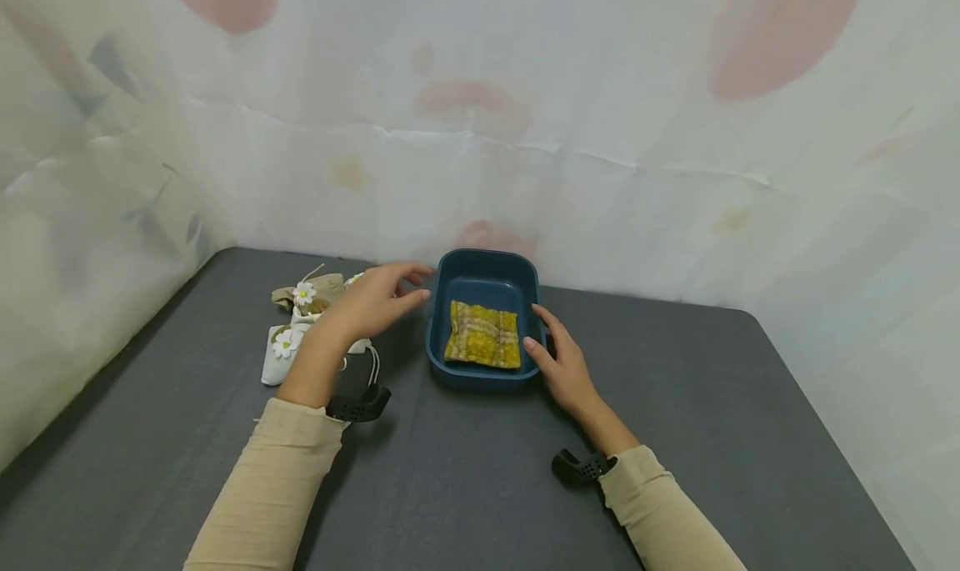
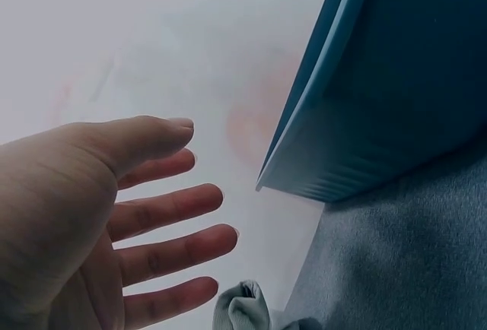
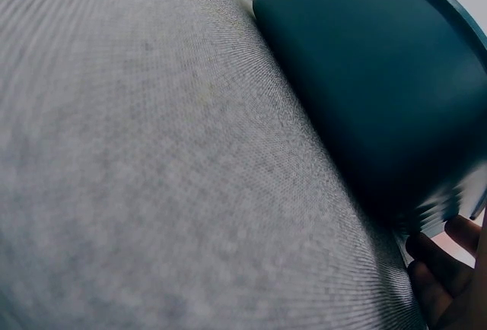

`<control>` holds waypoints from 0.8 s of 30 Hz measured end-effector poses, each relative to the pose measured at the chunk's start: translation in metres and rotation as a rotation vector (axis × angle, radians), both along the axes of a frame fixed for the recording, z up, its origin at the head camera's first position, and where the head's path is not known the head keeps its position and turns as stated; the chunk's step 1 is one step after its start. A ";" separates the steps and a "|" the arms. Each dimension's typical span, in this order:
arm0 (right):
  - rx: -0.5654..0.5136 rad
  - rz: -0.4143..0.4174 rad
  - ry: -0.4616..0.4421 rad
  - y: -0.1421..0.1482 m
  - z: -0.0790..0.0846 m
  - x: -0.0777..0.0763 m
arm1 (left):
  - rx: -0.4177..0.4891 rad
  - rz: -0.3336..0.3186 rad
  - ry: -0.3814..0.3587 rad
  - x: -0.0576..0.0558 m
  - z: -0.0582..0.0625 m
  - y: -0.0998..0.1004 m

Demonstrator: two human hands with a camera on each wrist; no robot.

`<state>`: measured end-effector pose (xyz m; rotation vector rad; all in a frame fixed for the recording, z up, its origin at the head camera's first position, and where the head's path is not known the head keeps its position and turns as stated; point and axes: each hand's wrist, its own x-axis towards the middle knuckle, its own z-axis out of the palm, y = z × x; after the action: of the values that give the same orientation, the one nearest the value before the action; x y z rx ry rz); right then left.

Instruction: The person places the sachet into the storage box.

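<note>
A dark blue plastic bin point(image 1: 483, 379) with rounded corners stands upright on the table. Flat on its floor lies a yellow-and-brown plaid cloth pouch point(image 1: 483, 335). My right hand point(image 1: 561, 367) grips the bin's right rim, thumb over the edge and fingers along the outer wall; fingertips point(image 3: 426, 248) show by that wall in the right wrist view. Just left of the bin, my left hand point(image 1: 382, 298) hovers with spread fingers and holds nothing. A gap separates it from the bin wall point(image 2: 380, 94) in the left wrist view.
Small cloth pouches with white daisies lie left of the bin, including a white pouch point(image 1: 274, 363) and a beige pouch point(image 1: 327, 286), partly hidden by my left arm. A grey cloth covers the table point(image 1: 465, 488). A patterned white curtain point(image 1: 600, 204) hangs behind.
</note>
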<state>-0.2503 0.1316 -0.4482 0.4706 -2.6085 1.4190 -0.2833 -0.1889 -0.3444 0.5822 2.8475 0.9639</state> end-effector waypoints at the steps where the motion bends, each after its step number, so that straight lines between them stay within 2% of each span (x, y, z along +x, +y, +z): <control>1: -0.002 0.001 -0.001 0.000 0.000 0.000 | -0.004 0.005 0.001 0.000 0.000 -0.001; 12: -0.004 0.000 -0.004 0.000 0.001 0.000 | 0.002 0.055 -0.002 -0.001 0.000 -0.017; 24: 0.006 0.004 -0.008 0.002 0.003 0.001 | 0.011 0.148 -0.028 -0.001 -0.001 -0.047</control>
<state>-0.2489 0.1331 -0.4452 0.4720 -2.6200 1.4184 -0.2839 -0.2362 -0.3450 0.3592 2.8960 1.0007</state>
